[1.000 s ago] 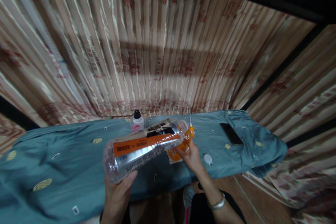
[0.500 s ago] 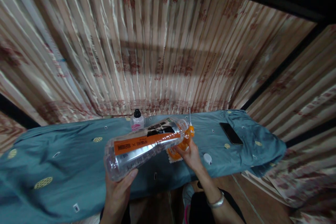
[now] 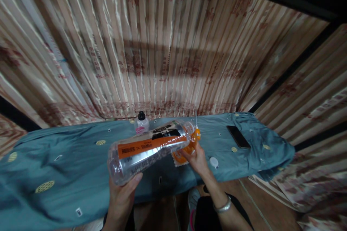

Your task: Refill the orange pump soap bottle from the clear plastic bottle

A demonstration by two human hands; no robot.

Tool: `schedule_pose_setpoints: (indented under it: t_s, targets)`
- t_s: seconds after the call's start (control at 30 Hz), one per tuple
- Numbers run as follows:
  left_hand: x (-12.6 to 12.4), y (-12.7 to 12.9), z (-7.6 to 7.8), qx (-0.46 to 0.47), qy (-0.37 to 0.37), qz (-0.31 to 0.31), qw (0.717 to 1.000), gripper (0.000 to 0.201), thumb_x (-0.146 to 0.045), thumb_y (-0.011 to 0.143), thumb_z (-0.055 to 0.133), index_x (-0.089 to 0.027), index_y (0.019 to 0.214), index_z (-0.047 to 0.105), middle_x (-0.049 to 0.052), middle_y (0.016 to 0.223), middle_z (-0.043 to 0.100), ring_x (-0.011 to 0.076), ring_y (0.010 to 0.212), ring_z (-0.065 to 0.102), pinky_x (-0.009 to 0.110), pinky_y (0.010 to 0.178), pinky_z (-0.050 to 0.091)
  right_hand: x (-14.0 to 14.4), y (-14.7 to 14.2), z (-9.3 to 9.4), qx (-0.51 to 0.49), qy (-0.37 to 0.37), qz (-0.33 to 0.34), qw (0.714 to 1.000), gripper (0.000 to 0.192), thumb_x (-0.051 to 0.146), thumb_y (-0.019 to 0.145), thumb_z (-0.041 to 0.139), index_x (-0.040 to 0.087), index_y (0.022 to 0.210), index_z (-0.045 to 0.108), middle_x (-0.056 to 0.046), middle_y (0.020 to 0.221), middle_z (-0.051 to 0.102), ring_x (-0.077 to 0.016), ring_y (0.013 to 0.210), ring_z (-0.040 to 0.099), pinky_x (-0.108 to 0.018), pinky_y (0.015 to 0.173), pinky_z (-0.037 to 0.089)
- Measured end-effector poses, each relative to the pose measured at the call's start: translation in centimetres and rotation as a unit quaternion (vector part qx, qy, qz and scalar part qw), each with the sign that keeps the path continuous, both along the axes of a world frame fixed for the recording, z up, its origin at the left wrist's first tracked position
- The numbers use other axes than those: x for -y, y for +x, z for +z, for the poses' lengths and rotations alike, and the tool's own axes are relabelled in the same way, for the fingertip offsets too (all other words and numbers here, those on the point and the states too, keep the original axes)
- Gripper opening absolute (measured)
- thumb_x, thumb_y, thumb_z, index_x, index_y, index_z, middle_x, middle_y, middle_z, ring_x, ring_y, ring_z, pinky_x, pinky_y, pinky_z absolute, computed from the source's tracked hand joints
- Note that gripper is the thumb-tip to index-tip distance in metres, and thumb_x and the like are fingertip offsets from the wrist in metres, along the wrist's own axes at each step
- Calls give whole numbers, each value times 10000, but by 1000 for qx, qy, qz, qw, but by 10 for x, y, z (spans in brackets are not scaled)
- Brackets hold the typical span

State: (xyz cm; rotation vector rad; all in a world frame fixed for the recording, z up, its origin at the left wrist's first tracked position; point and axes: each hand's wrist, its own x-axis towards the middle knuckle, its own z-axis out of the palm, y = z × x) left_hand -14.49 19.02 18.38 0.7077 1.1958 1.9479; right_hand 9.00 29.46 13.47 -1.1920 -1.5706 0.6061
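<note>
A single head-worn camera is looking forward and down from above, taking in a wide sweep. Close by, the left hand [image 3: 121, 196] is rising into view at seven o'clock, the right hand [image 3: 199, 160] at five. Just beyond, a cloth-covered surface [image 3: 73, 162] is stretching from eight o'clock to four. Farther off, a pleated curtain [image 3: 162, 43] is filling twelve o'clock, facing the lens.

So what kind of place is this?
Probably a curtained-off nook in a home or dorm, maybe a bunk: patterned curtains hang behind, black bars frame the space, and a teal cloth covers the long surface.
</note>
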Motion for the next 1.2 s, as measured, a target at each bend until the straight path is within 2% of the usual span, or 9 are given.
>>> schedule_pose_setpoints:
  t_s: [0.13,0.3,0.47,0.63,0.83,1.03,1.2]
  targets:
    - [0,-4,-7,34,6,-21,999,879,-279,550,941,-333,1363,612,34,1294,693,317,1250,626,516,1166,425,0,0,1,-8,-1,3,1000,626,479,782,804,211,1316,621,-108,1158,778,-307,1037,750,-439,913,612]
    - [2,-5,-11,24,24,-27,999,848,-249,584,926,-338,1369,616,25,1290,698,293,1249,631,475,1158,440,0,-1,3,-18,-4,3,1000,584,459,772,805,229,1281,634,-79,1129,786,-294,1021,755,-430,901,618]
    - [2,-4,-8,9,17,-30,999,815,-271,604,919,-328,1363,628,25,1203,741,285,1181,676,465,1137,467,1,1,1,-7,-3,-9,1000,549,447,784,797,227,1262,639,-75,1095,790,-285,999,755,-403,859,623]
    - [1,-3,-6,0,10,-21,1000,794,-280,596,918,-300,1339,639,36,1183,744,305,1230,651,496,1158,441,0,1,1,-8,4,-4,1000,557,461,788,794,221,1264,631,-85,1114,786,-285,993,760,-403,857,625]
    - [2,4,0,4,23,-3,1000,836,-294,620,913,-340,1387,583,28,1317,682,297,1298,599,486,1191,392,0,-1,3,-8,2,3,1000,567,482,783,792,222,1262,633,-88,1106,788,-286,992,761,-398,863,624]
    - [1,1,1,12,26,-25,999,972,-272,599,925,-348,1467,496,50,1408,624,324,1363,546,519,1202,364,1,-1,2,-9,-9,-1,1000,600,504,775,796,214,1275,629,-94,1126,785,-305,1025,752,-425,877,618]
    - [3,8,10,14,34,0,999,947,-308,583,935,-354,1440,534,48,1418,624,329,1361,547,509,1204,361,1,0,2,-9,-13,-2,1000,554,490,783,792,218,1246,653,-91,1111,785,-306,1017,749,-435,878,615]
